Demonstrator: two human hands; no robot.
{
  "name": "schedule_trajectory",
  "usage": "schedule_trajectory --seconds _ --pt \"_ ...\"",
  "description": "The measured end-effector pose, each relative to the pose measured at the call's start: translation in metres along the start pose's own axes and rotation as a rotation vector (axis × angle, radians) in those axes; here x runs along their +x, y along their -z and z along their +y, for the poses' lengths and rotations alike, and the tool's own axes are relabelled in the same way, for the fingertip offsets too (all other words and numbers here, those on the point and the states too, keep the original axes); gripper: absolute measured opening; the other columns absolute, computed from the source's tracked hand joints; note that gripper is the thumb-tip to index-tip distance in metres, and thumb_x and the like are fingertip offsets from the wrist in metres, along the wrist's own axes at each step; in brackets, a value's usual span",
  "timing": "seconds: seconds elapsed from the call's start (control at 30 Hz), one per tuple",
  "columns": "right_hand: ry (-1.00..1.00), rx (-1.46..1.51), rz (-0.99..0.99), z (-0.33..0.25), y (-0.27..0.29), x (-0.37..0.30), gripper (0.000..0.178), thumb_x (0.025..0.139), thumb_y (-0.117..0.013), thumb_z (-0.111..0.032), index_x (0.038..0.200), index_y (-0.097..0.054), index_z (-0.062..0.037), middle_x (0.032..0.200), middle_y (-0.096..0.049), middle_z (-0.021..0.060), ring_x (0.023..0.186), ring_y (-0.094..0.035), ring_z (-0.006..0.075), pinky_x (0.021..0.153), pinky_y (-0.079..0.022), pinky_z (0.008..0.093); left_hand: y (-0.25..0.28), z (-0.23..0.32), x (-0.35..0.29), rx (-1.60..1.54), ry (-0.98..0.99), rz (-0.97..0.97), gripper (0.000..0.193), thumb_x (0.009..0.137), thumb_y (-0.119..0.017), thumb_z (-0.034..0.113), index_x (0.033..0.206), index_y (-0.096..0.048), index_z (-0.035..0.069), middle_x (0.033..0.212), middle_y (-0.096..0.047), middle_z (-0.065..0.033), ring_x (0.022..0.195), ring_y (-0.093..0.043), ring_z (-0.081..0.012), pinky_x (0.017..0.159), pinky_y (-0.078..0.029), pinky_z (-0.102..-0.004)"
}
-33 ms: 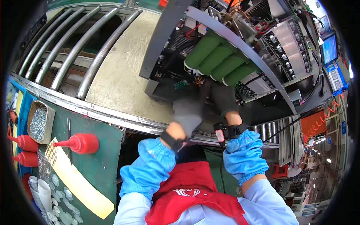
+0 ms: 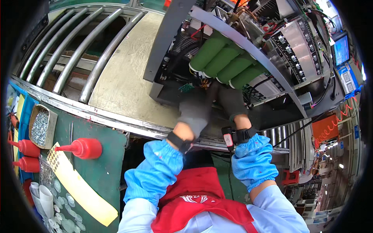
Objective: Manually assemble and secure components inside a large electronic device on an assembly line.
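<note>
My left hand (image 2: 195, 112), in a dark grey glove, reaches into the bottom of an open metal cabinet (image 2: 166, 42) and is smeared by motion. Beside it on the right is my right hand (image 2: 232, 101), also gloved, low in the same cabinet. Both sets of fingers are hidden or blurred, so whatever they hold cannot be made out. A dark shape shows between the two hands. Just above them lies a row of several green cylinders (image 2: 229, 62). A small green circuit piece (image 2: 185, 87) and a bundle of coloured wires (image 2: 204, 82) sit near the left fingers.
Left of the cabinet are a worn metal plate (image 2: 124, 73) and conveyor rollers (image 2: 74, 50). A green bench (image 2: 105, 171) holds red squeeze bottles (image 2: 87, 148), a carton of small metal hardware (image 2: 40, 126) and a yellow sticker strip (image 2: 85, 190). A lit screen (image 2: 342, 50) stands far right.
My left hand and wrist have shifted very slightly, while my right hand stays nearly in place. The cabinet's parts look the same.
</note>
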State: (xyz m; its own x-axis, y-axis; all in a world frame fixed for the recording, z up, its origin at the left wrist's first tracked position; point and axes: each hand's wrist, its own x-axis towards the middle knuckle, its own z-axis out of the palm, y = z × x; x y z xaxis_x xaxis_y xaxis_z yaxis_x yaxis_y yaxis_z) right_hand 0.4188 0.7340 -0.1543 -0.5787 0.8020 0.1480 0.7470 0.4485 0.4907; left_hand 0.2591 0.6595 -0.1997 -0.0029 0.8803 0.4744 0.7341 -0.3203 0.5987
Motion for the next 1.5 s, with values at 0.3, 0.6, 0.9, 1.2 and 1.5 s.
schedule_trajectory --seconds 0.3,0.6,0.9,1.2,1.5 --pt "-0.049 0.111 0.190 0.001 -0.008 0.002 0.010 0.076 -0.067 -0.014 0.079 -0.072 -0.0062 0.084 -0.070 0.0150 0.083 -0.070 0.0345 0.073 -0.055 0.0465 -0.007 -0.010 0.009 0.031 0.027 -0.124 0.062 0.091 -0.066 0.018 0.149 -0.048 0.028 0.097 -0.068 -0.0167 0.083 -0.071 -0.0361 0.061 -0.056 -0.0475" --pt "-0.055 -0.018 0.245 -0.004 0.000 0.000 0.007 0.077 -0.067 -0.009 0.081 -0.071 -0.0079 0.080 -0.069 0.0137 0.079 -0.070 0.0337 0.066 -0.055 0.0458 -0.011 -0.017 0.005 -0.015 -0.032 -0.018 0.060 0.088 -0.066 0.016 0.145 -0.052 0.027 0.089 -0.069 -0.0137 0.077 -0.071 -0.0345 0.059 -0.056 -0.0473" --pt "-0.029 0.040 0.415 -0.008 0.002 -0.001 0.010 0.080 -0.065 -0.009 0.089 -0.069 -0.0085 0.080 -0.067 0.0132 0.076 -0.069 0.0345 0.062 -0.055 0.0454 -0.016 -0.019 0.005 0.000 -0.019 0.042 0.051 0.087 -0.065 0.017 0.135 -0.062 0.032 0.081 -0.067 -0.0085 0.071 -0.070 -0.0298 0.058 -0.056 -0.0429" --pt "-0.024 -0.028 0.321 -0.006 -0.007 -0.005 0.007 0.080 -0.065 -0.012 0.085 -0.069 -0.0090 0.079 -0.067 0.0129 0.075 -0.069 0.0326 0.062 -0.053 0.0441 -0.012 -0.018 0.004 -0.019 -0.040 0.077 0.054 0.087 -0.066 0.018 0.138 -0.060 0.033 0.079 -0.067 -0.0087 0.068 -0.070 -0.0300 0.055 -0.054 -0.0442" --pt "-0.022 0.014 0.063 -0.003 -0.013 -0.011 0.013 0.081 -0.065 -0.015 0.088 -0.071 -0.0057 0.083 -0.068 0.0150 0.086 -0.069 0.0342 0.070 -0.054 0.0457 -0.015 -0.018 0.003 0.013 -0.071 0.121 0.054 0.086 -0.067 0.019 0.137 -0.060 0.032 0.080 -0.067 -0.0081 0.066 -0.068 -0.0307 0.053 -0.053 -0.0441"
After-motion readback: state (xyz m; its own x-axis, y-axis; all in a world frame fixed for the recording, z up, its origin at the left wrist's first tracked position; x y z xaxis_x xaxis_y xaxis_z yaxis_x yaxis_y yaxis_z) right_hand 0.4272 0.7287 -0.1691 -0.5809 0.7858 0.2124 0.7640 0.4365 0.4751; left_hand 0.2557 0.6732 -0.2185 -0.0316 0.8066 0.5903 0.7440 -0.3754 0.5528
